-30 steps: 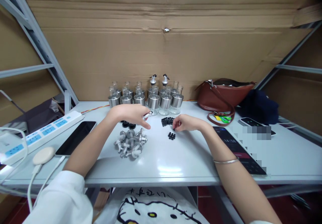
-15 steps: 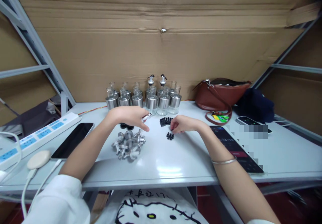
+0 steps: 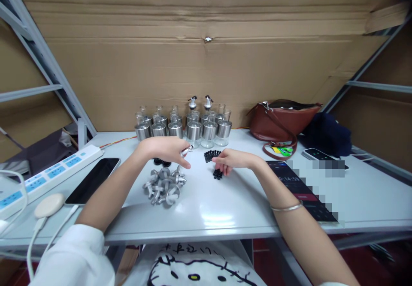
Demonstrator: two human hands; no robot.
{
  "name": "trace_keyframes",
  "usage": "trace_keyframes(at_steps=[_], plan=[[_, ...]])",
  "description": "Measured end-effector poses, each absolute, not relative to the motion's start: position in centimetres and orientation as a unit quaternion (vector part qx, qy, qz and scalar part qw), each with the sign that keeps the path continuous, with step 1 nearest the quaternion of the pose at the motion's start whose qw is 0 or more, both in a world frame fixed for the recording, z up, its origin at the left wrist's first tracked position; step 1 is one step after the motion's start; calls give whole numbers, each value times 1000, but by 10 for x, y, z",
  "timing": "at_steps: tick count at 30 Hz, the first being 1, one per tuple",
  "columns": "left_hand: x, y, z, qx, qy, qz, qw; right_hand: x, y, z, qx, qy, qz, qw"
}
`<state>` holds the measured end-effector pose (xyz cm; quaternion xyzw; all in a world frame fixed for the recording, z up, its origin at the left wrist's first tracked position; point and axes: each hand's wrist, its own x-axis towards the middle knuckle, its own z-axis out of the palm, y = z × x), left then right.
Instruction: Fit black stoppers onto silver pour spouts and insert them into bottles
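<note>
My left hand (image 3: 165, 149) hovers above a pile of silver metal spouts (image 3: 164, 185), its fingers pinched round one silver spout (image 3: 186, 150). My right hand (image 3: 232, 159) rests on the table with fingers curled over a small cluster of black rubber plugs (image 3: 218, 174); what its fingertips hold is too small to make out. A second group of black plugs (image 3: 211, 154) lies just behind it. Two black rings (image 3: 162, 162) sit under my left hand. Several glass bottles with steel bases (image 3: 185, 127) stand in rows at the back, two of them fitted with spouts.
A white power strip (image 3: 48, 174), a dark phone (image 3: 93, 179) and a round white charger (image 3: 49, 204) lie on the left. A brown bag (image 3: 283, 121), a dark cloth, a timer phone (image 3: 299, 187) and another phone (image 3: 317, 154) sit on the right. Cardboard backs the white table (image 3: 206, 209).
My right hand has slid slightly left and lowered onto the small cluster of black plugs. My left hand keeps its spout in nearly the same place.
</note>
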<state>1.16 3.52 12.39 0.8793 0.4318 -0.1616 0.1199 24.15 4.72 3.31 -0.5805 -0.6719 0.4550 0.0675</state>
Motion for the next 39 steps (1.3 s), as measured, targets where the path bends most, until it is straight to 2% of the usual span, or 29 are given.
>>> trace_keyframes(at_steps=[11, 14, 16, 19, 21, 23, 28, 33, 39], plan=[[12, 34, 124, 880, 429, -157, 128, 242, 46, 32, -554, -683, 472, 55], [11, 38, 119, 887, 421, -140, 129, 244, 47, 32, -550, -714, 432, 44], [11, 41, 114, 892, 416, -122, 131, 243, 48, 32, -540, -762, 349, 79], [14, 44, 108, 894, 407, -124, 140, 237, 48, 33, -505, -803, 234, 213], [17, 44, 104, 895, 401, -133, 143, 228, 45, 32, -467, -805, 210, 299], [20, 44, 102, 898, 394, -138, 142, 218, 41, 30, -418, -818, 195, 344], [24, 44, 102, 914, 347, -147, 152, 199, 29, 25, -328, -863, 172, 344], [22, 50, 102, 932, 304, -105, 169, 195, 28, 23, -341, -830, 233, 375], [27, 50, 99, 944, 298, -45, 132, 199, 32, 20, -337, -781, 306, 428]])
